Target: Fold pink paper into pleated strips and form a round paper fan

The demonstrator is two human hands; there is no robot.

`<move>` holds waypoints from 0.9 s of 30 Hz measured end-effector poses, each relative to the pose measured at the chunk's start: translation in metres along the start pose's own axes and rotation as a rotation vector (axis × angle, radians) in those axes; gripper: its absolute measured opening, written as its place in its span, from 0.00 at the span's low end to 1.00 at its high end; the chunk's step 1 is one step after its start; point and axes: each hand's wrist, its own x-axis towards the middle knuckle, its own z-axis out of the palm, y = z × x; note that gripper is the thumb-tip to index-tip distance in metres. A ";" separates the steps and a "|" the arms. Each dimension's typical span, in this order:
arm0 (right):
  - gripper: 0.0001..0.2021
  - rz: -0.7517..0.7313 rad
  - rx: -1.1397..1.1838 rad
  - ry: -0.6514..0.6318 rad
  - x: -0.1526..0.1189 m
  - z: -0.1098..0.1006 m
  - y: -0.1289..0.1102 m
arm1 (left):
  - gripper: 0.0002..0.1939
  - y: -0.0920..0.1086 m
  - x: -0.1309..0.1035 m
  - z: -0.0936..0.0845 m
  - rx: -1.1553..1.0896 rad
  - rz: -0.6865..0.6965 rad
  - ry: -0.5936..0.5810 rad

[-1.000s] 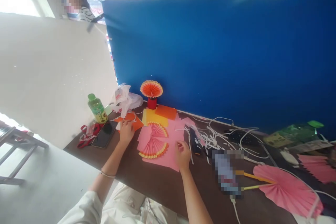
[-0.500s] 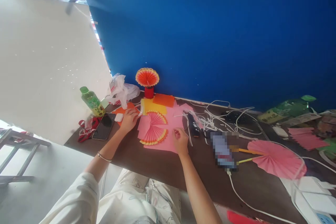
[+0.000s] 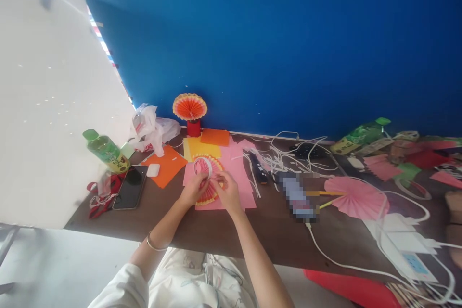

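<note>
My left hand (image 3: 194,189) and my right hand (image 3: 227,191) are close together over the pleated paper fan (image 3: 209,197), pink with a yellow and orange edge. Between them they hold a white ring-like roll (image 3: 206,166), perhaps tape, that stands up above the fan. The fingers of both hands are pinched near its lower edge. Under the fan lie pink sheets (image 3: 236,173), with a yellow sheet (image 3: 193,148) and an orange sheet (image 3: 215,137) behind. A finished-looking round rosette (image 3: 189,107) stands on a red holder (image 3: 193,129) at the wall.
At left are a green bottle (image 3: 106,151), a dark phone (image 3: 130,187), a white case (image 3: 153,170) on orange paper (image 3: 168,163) and a plastic bag (image 3: 151,127). To the right are cables, a blurred phone (image 3: 296,195), a pink fan (image 3: 361,198) and a power strip (image 3: 415,263).
My left hand has moved right from the orange paper and now holds the white roll. My right hand has moved left to meet it over the fan. The view has shifted right.
</note>
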 end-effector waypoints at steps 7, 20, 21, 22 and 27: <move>0.04 -0.003 -0.004 -0.030 -0.001 0.001 -0.002 | 0.09 -0.006 -0.002 -0.003 -0.005 0.067 -0.049; 0.04 -0.011 -0.089 0.051 -0.005 -0.003 -0.002 | 0.09 -0.005 -0.005 0.000 -0.015 0.086 -0.089; 0.04 -0.010 -0.096 0.063 -0.006 -0.004 -0.002 | 0.09 -0.005 -0.005 0.000 -0.008 0.095 -0.086; 0.04 -0.006 -0.100 0.071 -0.007 -0.005 -0.002 | 0.09 -0.005 -0.004 0.000 0.005 0.117 -0.077; 0.10 0.074 -0.031 0.127 -0.013 -0.005 -0.003 | 0.10 -0.010 -0.002 0.001 0.112 0.311 0.023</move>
